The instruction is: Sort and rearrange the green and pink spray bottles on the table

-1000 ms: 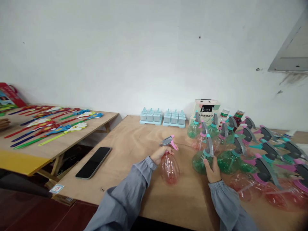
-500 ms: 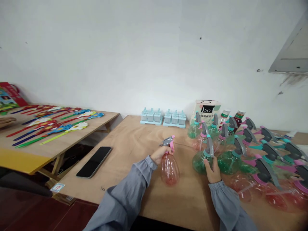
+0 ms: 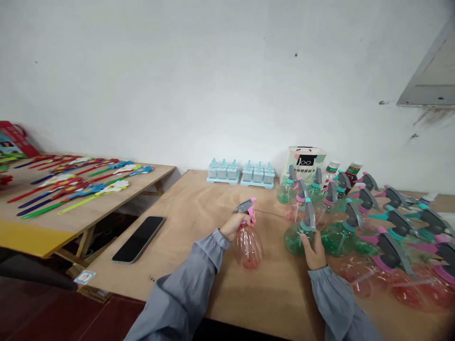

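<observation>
My left hand [image 3: 235, 224] is wrapped around the neck of a clear pink spray bottle [image 3: 249, 251], just under its grey and pink trigger head. The bottle is upright at the middle of the wooden table. To the right, my right hand [image 3: 314, 251] grips the near side of a green spray bottle [image 3: 295, 240] with a grey and teal head, its thumb up along the bottle. Some of its fingers are hidden behind the bottle. Several more green and pink spray bottles [image 3: 339, 239] stand close together beyond and beside that hand.
A black phone [image 3: 139, 239] lies at the table's left. Two light-blue ice pop moulds [image 3: 222, 171] sit by the wall, near a printed box [image 3: 304, 163] and bottles with labels [image 3: 351, 175]. On another table [image 3: 88, 208] lie colourful hand-shaped sticks [image 3: 76, 189].
My left hand and the pink spray bottle have shifted slightly left and away from me. My right hand stays put. Another person's hand at the far left edge has gone from view.
</observation>
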`<state>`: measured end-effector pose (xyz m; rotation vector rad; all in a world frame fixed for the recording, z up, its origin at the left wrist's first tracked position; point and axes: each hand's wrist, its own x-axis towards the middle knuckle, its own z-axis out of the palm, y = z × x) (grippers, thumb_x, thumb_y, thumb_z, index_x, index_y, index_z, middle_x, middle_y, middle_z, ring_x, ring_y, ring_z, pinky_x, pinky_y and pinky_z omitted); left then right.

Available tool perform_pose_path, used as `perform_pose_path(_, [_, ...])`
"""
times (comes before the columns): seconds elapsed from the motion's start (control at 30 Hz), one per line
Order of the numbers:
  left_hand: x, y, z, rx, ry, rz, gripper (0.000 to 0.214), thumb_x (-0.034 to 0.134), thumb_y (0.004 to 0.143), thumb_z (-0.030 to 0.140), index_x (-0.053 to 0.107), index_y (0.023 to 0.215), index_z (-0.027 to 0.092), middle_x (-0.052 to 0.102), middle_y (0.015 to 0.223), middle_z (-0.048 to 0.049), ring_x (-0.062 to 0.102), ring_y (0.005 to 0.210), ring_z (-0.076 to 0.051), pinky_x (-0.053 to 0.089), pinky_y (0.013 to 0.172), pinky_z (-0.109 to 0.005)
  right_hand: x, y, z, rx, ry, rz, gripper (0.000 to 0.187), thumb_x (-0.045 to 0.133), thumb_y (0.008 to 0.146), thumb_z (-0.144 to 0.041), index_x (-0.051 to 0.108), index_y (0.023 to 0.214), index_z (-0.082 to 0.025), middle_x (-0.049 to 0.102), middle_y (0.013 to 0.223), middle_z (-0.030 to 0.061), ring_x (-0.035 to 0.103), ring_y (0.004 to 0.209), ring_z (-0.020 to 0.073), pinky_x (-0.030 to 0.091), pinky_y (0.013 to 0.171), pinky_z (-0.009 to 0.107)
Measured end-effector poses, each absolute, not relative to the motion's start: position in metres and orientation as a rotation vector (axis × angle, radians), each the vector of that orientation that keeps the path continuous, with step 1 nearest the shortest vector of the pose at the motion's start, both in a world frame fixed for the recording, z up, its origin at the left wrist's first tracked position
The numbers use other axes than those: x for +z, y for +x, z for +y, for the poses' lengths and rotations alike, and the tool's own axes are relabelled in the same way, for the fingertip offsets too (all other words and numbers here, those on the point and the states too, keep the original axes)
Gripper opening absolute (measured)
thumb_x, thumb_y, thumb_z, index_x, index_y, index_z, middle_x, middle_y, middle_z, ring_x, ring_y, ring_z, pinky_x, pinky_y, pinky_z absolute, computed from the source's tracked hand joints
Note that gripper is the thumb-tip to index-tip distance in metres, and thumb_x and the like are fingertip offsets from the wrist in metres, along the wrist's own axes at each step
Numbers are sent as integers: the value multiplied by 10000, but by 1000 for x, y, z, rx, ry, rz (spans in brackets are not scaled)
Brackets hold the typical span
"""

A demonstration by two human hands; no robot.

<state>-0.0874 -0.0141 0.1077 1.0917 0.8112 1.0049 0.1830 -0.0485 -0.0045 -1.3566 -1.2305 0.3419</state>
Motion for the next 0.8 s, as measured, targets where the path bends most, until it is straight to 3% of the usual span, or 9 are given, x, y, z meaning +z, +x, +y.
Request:
perform_pose_path(0.23, [108, -113, -3, 1237, 1284, 1324, 165, 624, 570, 122, 493, 532, 215, 469, 539, 33, 495, 635, -143, 366, 578, -250, -6, 182, -48, 306, -1334, -1249, 458, 563, 779, -600, 547, 1021, -211, 681, 1017, 89, 634, 976, 251, 495, 908, 421])
perform_pose_path(0.37, [106, -134, 9, 1287, 1413, 1510, 73, 603, 649, 171, 557, 646, 228, 461, 555, 27, 513, 636, -161, 401, 600, -276, -7, 183, -48, 277, -1329, -1251, 456, 560, 792, -596, 554, 1046, -217, 679, 1027, 87, 632, 985, 253, 491, 914, 433])
perform_pose_path(0.47, [102, -144, 17, 1355, 1512, 1541, 30, 607, 689, 222, 579, 698, 216, 527, 617, 13, 552, 674, -168, 450, 674, -304, -7, 183, -47, 296, -1329, -1249, 466, 568, 785, -602, 556, 1051, -219, 677, 1030, 88, 631, 978, 255, 488, 914, 445])
perform_pose_path(0.6, [88, -152, 16, 1428, 1607, 1446, 244, 698, 675, 289, 604, 885, 207, 637, 844, -22, 618, 839, -192, 486, 842, -357, -7, 183, -47, 334, -1346, -1223, 512, 575, 769, -612, 550, 1075, -203, 667, 1062, 104, 622, 1008, 264, 471, 940, 459])
perform_pose_path(0.8, [48, -167, -2, 1533, 1618, 1375, 627, 816, 570, 314, 492, 1093, 198, 608, 1101, -81, 610, 1089, -254, 452, 1012, -420, -8, 184, -47, 356, -1337, -1227, 498, 580, 771, -608, 556, 1055, -199, 671, 1057, 102, 620, 1015, 262, 466, 950, 457])
